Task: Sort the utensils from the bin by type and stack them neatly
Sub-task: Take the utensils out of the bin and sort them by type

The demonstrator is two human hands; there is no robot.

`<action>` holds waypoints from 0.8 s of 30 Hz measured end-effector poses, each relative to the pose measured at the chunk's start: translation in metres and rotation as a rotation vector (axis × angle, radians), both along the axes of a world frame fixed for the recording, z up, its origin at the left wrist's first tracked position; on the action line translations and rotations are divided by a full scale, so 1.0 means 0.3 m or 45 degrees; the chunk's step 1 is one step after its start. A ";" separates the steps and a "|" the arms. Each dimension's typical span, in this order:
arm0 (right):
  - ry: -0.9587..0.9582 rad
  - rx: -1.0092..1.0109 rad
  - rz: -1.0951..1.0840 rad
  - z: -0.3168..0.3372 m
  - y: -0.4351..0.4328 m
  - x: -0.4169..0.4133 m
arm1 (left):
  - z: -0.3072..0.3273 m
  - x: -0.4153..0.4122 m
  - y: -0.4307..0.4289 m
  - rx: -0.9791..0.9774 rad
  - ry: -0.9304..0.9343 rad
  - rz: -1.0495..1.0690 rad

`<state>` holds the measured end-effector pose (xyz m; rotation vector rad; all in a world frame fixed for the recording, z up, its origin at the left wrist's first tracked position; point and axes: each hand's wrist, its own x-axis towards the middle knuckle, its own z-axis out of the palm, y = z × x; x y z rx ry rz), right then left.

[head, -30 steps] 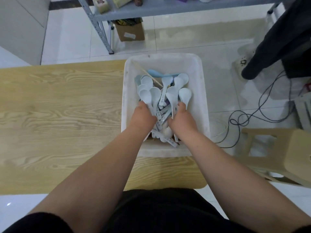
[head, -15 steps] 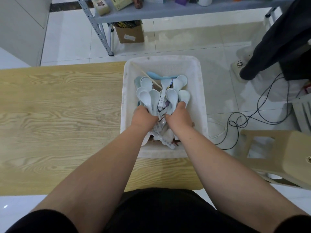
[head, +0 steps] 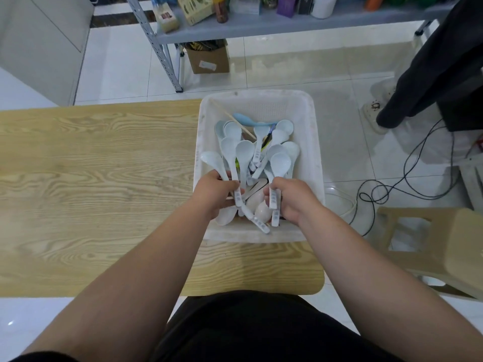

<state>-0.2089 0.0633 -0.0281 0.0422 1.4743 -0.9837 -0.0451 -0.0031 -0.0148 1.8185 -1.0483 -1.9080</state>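
A white plastic bin (head: 312, 142) stands at the right end of the wooden table (head: 91, 178). It holds several pale blue soup spoons (head: 261, 142), a blue spoon (head: 243, 118), a wooden chopstick (head: 230, 117) and white items near the front. My left hand (head: 215, 194) grips the handles of a few pale spoons (head: 227, 158), bowls pointing away from me. My right hand (head: 292, 199) grips the handles of other pale spoons (head: 279, 163). Both hands are inside the near half of the bin.
A beige plastic stool (head: 444, 244) stands right of the table, with black cables (head: 407, 178) on the floor. A metal shelf (head: 261, 24) and a cardboard box (head: 209, 58) are beyond the bin. A person in dark clothes (head: 444, 61) stands at the far right.
Both hands have pulled apart and lifted slightly, each with a bunch of spoons by the handles. One spoon now sticks out over the bin's left rim.
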 end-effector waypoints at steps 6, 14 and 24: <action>-0.172 -0.066 -0.112 0.060 0.099 0.058 | 0.035 0.036 0.066 0.005 0.073 0.044; -0.071 -0.279 0.091 0.135 0.225 0.106 | 0.107 0.090 0.174 0.016 0.165 0.056; 0.284 -0.392 0.525 0.126 0.193 0.291 | 0.181 0.210 0.341 -0.199 0.004 0.032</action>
